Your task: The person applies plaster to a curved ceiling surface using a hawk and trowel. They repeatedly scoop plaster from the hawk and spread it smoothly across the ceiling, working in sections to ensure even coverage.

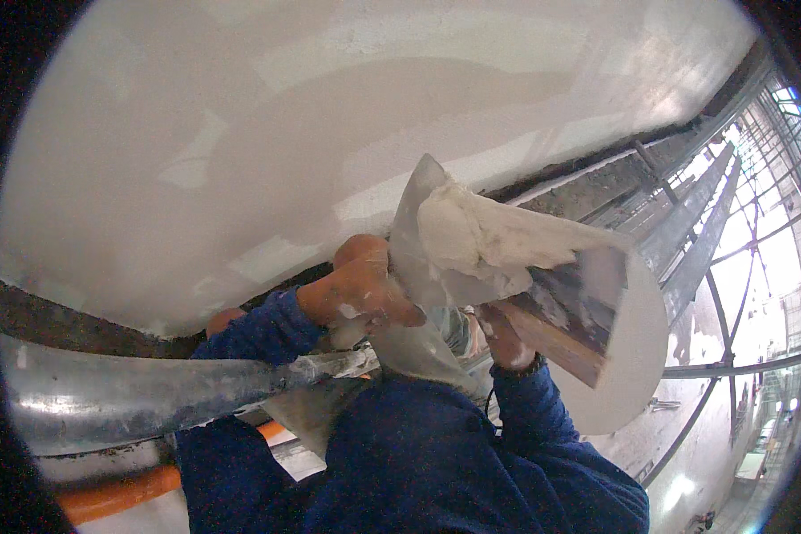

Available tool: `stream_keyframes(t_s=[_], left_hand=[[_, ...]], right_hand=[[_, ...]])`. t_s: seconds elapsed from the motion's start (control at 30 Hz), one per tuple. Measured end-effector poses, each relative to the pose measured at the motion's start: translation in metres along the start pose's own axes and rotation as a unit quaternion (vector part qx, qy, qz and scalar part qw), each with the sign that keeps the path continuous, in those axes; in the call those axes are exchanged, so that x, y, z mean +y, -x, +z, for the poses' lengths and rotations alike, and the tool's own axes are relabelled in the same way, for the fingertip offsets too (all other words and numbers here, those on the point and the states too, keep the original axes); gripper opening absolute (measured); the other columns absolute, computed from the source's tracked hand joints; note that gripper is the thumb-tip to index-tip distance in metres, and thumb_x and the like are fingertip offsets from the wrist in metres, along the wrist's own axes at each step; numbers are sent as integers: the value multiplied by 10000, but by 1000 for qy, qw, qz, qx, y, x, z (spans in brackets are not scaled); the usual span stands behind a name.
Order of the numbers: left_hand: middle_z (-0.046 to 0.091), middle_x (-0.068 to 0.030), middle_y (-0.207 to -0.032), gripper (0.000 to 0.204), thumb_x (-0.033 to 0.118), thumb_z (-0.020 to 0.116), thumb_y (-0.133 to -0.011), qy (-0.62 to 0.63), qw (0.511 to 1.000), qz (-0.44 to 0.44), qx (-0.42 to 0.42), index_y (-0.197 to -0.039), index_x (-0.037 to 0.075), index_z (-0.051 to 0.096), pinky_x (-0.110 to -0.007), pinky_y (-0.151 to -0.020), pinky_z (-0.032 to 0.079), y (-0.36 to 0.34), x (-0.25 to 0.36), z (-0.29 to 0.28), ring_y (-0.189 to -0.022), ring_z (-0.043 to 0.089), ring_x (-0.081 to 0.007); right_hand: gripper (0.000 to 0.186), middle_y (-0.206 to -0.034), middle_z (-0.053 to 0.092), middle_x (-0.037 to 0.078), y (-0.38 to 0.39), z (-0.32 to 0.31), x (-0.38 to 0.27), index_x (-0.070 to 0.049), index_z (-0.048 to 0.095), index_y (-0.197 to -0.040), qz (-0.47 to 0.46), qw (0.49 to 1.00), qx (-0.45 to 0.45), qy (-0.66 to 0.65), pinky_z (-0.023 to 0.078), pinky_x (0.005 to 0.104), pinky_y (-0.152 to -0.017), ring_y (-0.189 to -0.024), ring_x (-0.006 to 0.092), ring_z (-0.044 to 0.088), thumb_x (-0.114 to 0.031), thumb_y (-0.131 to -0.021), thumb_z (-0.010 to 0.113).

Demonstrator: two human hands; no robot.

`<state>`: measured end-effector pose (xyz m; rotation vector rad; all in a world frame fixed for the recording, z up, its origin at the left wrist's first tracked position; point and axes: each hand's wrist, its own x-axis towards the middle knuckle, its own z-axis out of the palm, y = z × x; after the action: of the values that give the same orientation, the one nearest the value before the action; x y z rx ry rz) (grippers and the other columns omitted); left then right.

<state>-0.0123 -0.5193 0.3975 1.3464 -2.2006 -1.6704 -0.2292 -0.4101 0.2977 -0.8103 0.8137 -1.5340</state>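
My left hand (pixel 369 280) is closed around a plastering trowel, its grey metal blade (pixel 407 218) standing tilted beside the fingers. Plaster smears mark the knuckles. Against the blade's right side sits a thick lump of cream-white plaster (pixel 476 233), which spreads rightward over a flat hawk board (pixel 594 289). My right hand (pixel 507 340) is below that board and grips it from beneath; the hawk and plaster hide part of its fingers. Just ahead of both hands is a wall (pixel 276 160) with uneven pale and beige coats of plaster.
A thick metal pipe (pixel 142 392) runs across at left, with an orange bar (pixel 120 494) under it. A round whitish surface (pixel 636 383) lies behind the hawk. Long planks (pixel 685 231) and scaffold tubes (pixel 730 367) extend to the right, beside a dark gap along the wall's lower edge.
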Motion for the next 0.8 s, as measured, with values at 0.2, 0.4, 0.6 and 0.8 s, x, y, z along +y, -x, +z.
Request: stream_keyframes(t_s=[0.2, 0.4, 0.6, 0.8], left_hand=[[425, -140, -993, 842, 331, 769, -435, -59, 995, 84, 5, -1063, -2, 318, -333, -793, 343, 7, 3, 8, -916, 417, -239], [356, -176, -1180, 1053, 301, 799, -431, -70, 998, -2, -3, -1221, -19, 182, -369, -936, 293, 11, 10, 3, -1113, 346, -264], [552, -45, -492, 365, 353, 697, -478, -20, 989, 146, 31, -628, 33, 606, -288, -503, 435, 0, -24, 5, -460, 539, -159], [580, -77, -598, 402, 292, 699, -489, 5, 967, 250, 46, -727, -11, 583, -279, -533, 435, 16, -11, -3, -533, 551, -156]], right_hand=[[371, -1111, 480, 98, -37, -11, -37, 0, 456, -1099, 48, 987, -89, 121, 383, 307, -831, -998, 183, 460, -226, -806, 474], [370, -1245, 356, 133, -64, -4, -96, 24, 456, -1113, -211, 827, -194, 483, 226, 330, -967, -1162, 248, 311, -219, -836, 421], [386, -1196, 391, 157, -49, 30, -123, 7, 438, -1133, -196, 900, -113, 373, 277, 343, -862, -1053, 265, 361, -185, -801, 484], [383, -1242, 364, 150, -61, 51, -118, -104, 454, -1152, -228, 808, -317, 442, 208, 410, -968, -1173, 338, 292, -214, -787, 495]])
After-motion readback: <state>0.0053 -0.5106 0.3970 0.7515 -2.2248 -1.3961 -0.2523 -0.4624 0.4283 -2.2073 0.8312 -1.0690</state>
